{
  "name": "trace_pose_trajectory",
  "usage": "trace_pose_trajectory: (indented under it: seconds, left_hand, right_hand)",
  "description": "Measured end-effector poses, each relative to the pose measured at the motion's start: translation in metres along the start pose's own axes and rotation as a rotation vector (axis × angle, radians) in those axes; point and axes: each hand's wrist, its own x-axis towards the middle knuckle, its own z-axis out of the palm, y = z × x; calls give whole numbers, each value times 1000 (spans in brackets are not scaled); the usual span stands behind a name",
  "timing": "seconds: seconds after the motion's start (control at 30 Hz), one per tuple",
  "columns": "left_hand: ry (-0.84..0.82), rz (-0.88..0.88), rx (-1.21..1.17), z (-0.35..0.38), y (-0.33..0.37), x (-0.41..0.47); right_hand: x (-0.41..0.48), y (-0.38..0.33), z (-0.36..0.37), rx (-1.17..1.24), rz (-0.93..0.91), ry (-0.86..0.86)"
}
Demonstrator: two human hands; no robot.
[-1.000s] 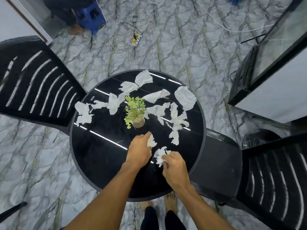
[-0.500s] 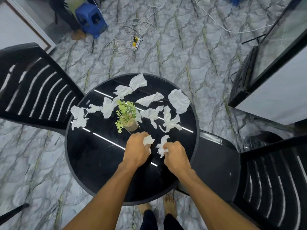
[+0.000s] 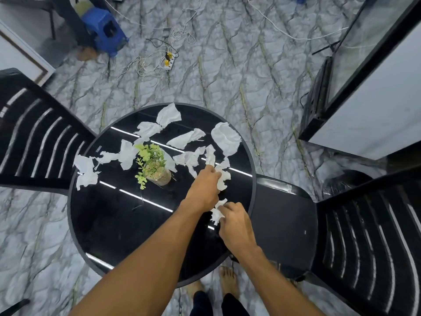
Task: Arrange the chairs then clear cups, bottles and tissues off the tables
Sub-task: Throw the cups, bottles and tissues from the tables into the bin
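Note:
Several crumpled white tissues lie scattered over the round black table. My left hand reaches across to the right of the centre and grips a crumpled tissue with curled fingers. My right hand stays near the table's right edge and pinches a small wad of tissue. Loose tissues lie further back, such as a large flat tissue at the far right and a torn tissue at the left edge. No cups or bottles are in sight.
A small potted green plant stands at the table's centre. One black slatted chair stands to the left and another black chair to the right, its seat against the table. A blue stool, cables and a power strip lie beyond.
My left hand moved right and forward from near the plant pot to the tissues right of centre and took hold of one. My right hand kept its wad.

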Motion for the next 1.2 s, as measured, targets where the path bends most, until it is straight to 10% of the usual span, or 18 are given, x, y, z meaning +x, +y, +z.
trace_pose_trajectory:
  seconds: [0.33, 0.57, 0.97, 1.2]
  left_hand:
    - [227, -13, -150, -19, -14, -48]
    - [12, -93, -54, -21, -61, -50]
    - [143, 43, -168, -19, -75, -45]
    - [5, 83, -176, -62, -32, 33]
  right_hand:
    - [2, -1, -5, 10, -19, 21]
    - [41, -30, -26, 208, 67, 424]
    - [68, -39, -2, -31, 231, 135]
    - [43, -32, 9, 22, 233, 343]
